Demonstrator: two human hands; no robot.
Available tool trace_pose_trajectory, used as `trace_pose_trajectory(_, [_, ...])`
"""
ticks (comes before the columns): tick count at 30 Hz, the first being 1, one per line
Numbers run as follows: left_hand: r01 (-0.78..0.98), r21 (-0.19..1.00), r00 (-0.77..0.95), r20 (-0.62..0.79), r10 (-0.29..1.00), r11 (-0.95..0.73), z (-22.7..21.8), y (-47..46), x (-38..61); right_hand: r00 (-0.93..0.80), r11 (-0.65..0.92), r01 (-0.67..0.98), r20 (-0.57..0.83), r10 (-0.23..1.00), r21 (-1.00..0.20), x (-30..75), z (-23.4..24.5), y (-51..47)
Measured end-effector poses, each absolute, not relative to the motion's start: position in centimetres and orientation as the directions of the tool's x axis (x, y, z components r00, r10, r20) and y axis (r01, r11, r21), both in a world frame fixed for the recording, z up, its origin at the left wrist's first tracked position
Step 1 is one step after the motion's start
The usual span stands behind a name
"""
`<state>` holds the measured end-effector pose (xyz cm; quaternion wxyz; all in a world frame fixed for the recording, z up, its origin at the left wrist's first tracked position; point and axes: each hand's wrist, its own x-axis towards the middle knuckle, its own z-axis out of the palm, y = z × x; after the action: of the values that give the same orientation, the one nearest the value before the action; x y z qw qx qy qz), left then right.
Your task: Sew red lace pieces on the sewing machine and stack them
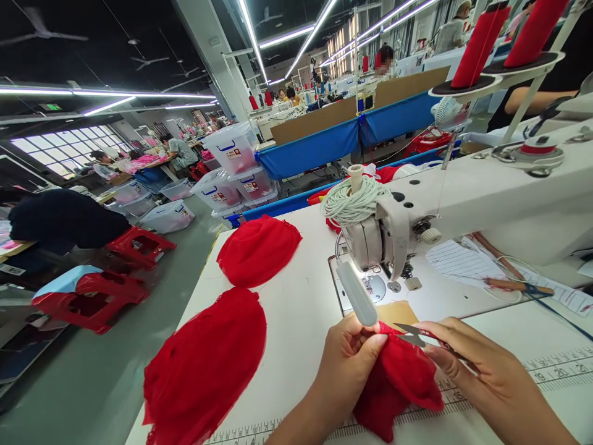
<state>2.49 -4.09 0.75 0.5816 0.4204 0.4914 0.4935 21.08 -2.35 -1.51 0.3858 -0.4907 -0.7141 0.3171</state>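
Observation:
Pinched between the thumb and fingers of my left hand point(349, 352) is the edge of a red fabric piece point(407, 374), which hangs down over the table's front. My right hand point(472, 358) grips a pair of thread snips point(428, 335), their blades apart and right at the pinched fabric edge. Just above my hands stands the head of a white sewing machine point(370, 238), with a light-grey lamp point(356, 293) reaching down close to my left fingers. Two red fabric pieces lie on the table to the left, a larger one point(208, 364) and a smaller one point(259, 250).
A ruler scale point(551, 369) runs along the white table's point(287, 321) front. Pale cord point(352, 201) is coiled on the machine head. Papers point(463, 262) and a wooden-handled tool point(519, 285) lie right of it. Red stools point(92, 296) and plastic bins point(234, 148) stand beyond.

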Motion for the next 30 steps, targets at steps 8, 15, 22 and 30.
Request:
trace_pose_trajectory(8, [-0.039,0.995,0.023,-0.087,0.996,0.088,0.5,-4.0,2.2,-0.286,0.433,0.514,0.327,0.901,-0.74,20.7,-1.3,-2.1])
trace_pose_trajectory(15, [-0.106,0.979,0.033,-0.17,0.985,0.173,0.8,-4.0,2.3,-0.266,0.431,0.506,0.339,0.902,-0.747,20.8,-1.6,-2.0])
trace_pose_trajectory(22, [-0.055,0.99,0.06,-0.126,0.99,0.129,0.6,-4.1,2.2,-0.306,0.45,0.509,0.335,0.891,-0.734,20.4,-1.3,-2.1])
trace_pose_trajectory(30, [0.121,0.99,0.039,-0.078,0.996,0.073,0.6,-4.2,2.3,-0.247,0.407,0.484,0.325,0.913,-0.775,21.5,-1.5,-1.8])
